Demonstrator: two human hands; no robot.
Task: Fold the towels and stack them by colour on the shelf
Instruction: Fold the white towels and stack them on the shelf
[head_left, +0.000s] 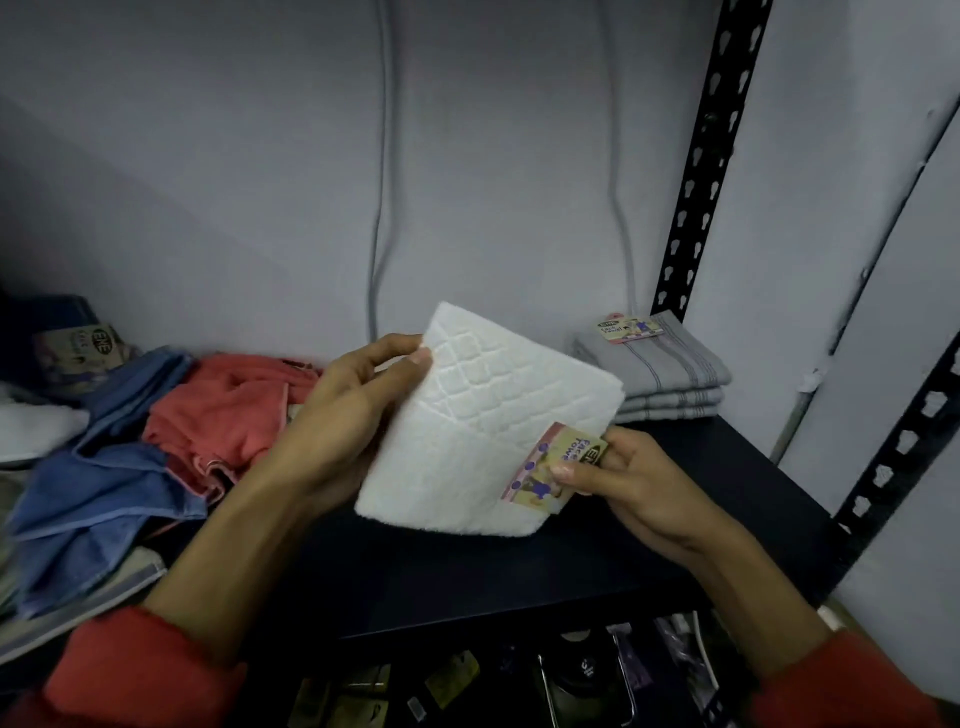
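You hold a folded white towel (483, 421) above the shelf (519, 566): your left hand (337, 415) grips its left edge, your right hand (623, 478) pinches its label (550, 467).

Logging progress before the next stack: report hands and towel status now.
Both hands gripping folded white towel above shelf: left hand, right hand at label. Path clear.

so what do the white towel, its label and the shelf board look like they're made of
White towel: soft terry-like cloth, probably cotton; fuzzy matte pile with a raised diamond grid. Label: printed card or paper, flat with crisp edges, slightly glossy; the right hand pinches it while the left hand holds the towel. Shelf board: smooth, dark, hard sheet, maybe painted metal or laminate; can't tell which.
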